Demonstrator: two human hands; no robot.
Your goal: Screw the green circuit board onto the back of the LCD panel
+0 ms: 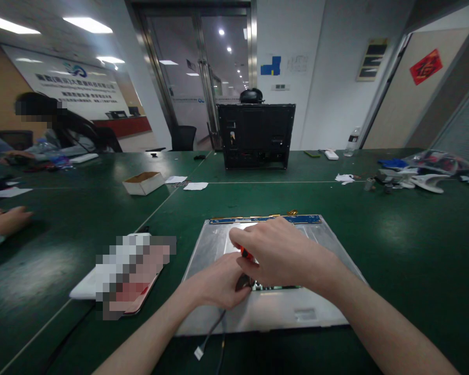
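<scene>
A flat metal display panel point(324, 307) lies on the table in front of me, with a blue circuit strip point(266, 219) along its far edge. My right hand point(279, 250) is closed around a screwdriver with a red and black handle point(246, 253), held over the panel's middle; its tip is hidden. Just below, my left hand point(219, 281) rests on the panel with thumb and fingers curled together near a green circuit board point(277, 287). What those fingers pinch is mostly hidden. A grey cable with a white connector point(199, 353) hangs over the panel's near edge.
Left of the panel lie a white object and a pinkish phone-like slab point(140, 291), partly blurred out. Farther off are an open cardboard box point(144, 184), a black monitor housing point(258, 135) and a bottle point(352, 141). Another person's hand point(8, 221) rests at the left.
</scene>
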